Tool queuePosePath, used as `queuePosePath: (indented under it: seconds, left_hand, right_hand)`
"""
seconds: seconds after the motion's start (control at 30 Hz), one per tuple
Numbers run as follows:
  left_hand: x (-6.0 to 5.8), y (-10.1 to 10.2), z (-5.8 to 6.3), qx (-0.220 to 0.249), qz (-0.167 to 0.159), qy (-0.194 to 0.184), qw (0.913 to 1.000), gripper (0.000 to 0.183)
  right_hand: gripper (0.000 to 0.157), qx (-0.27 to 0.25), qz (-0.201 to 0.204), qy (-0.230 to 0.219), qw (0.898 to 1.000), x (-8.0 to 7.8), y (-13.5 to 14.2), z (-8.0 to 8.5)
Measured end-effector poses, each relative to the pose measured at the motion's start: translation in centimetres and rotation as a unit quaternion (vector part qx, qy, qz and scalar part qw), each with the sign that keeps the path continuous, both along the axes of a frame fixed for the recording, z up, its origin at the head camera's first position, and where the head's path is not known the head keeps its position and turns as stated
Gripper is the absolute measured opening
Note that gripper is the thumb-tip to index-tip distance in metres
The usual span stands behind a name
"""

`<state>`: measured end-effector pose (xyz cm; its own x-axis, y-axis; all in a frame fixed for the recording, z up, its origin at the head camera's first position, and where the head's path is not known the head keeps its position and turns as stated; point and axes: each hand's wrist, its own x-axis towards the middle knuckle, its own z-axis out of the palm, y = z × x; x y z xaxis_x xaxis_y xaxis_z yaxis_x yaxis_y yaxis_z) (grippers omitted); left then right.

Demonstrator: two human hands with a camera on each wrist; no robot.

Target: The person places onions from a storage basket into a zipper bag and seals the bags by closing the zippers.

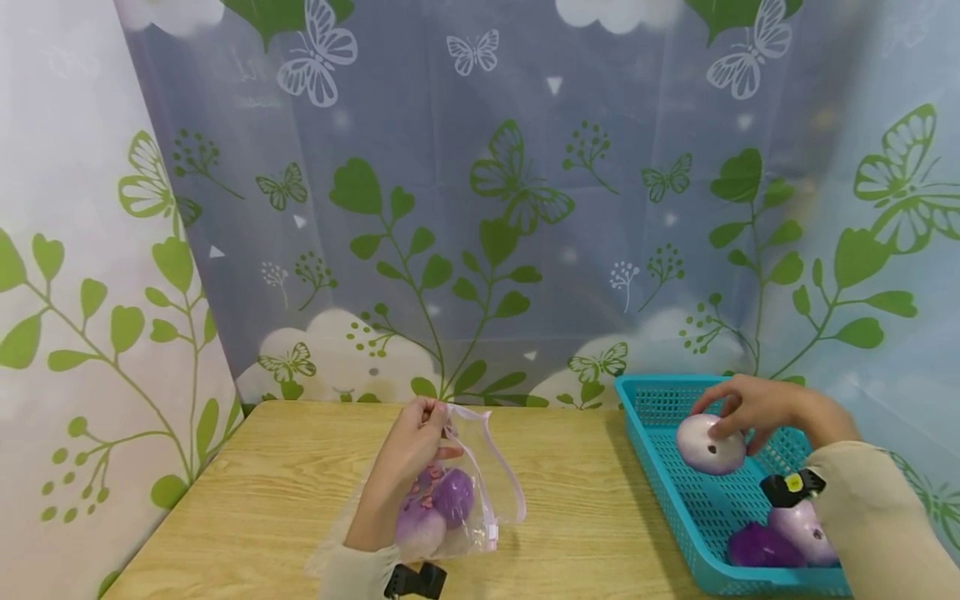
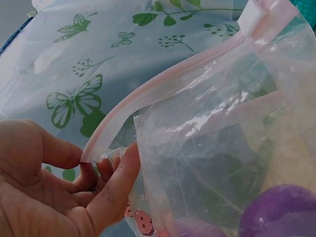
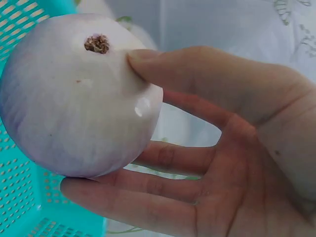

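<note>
My right hand grips a pale purple-white onion above the turquoise basket, thumb on its near side and fingers around the back. In the right wrist view the onion shows its brown root end. My left hand pinches the pink-edged top of a clear zip bag, whose mouth gapes. Inside the bag lie a purple onion and a paler one. The left wrist view shows the bag's slider at the far end of its zip strip.
A dark purple onion and another pale onion lie at the near end of the basket, the latter partly behind my right sleeve. The wooden table meets a patterned curtain at the back.
</note>
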<state>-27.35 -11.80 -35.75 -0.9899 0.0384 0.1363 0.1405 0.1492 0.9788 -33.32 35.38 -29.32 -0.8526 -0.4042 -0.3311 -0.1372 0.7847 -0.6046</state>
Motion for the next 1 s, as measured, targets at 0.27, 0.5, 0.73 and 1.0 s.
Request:
queuePosePath:
  seconds: [0.27,0.5,0.73,1.0]
  left_hand:
    - [0.0,0.2,-0.1,-0.001,0.001,0.003,1.0000,0.024]
    - [-0.2,0.3,-0.2,-0.001,-0.002,0.001,1.0000,0.022]
    - [-0.1,0.4,-0.2,-0.002,-0.002,0.004,1.0000,0.023]
    - [-0.1,0.5,-0.3,-0.008,-0.008,0.005,0.9999,0.025]
  right_hand:
    - [0.050,-0.009,0.031,0.046,0.998,1.0,-1.5,1.1]
    - [0.050,-0.022,0.054,0.087,0.995,2.1,-3.9,1.2]
    - [0.047,-0.049,0.082,0.107,0.990,3.4,-7.5,0.6]
    - [0.043,-0.057,0.100,0.116,0.987,4.1,-11.1,-0.7]
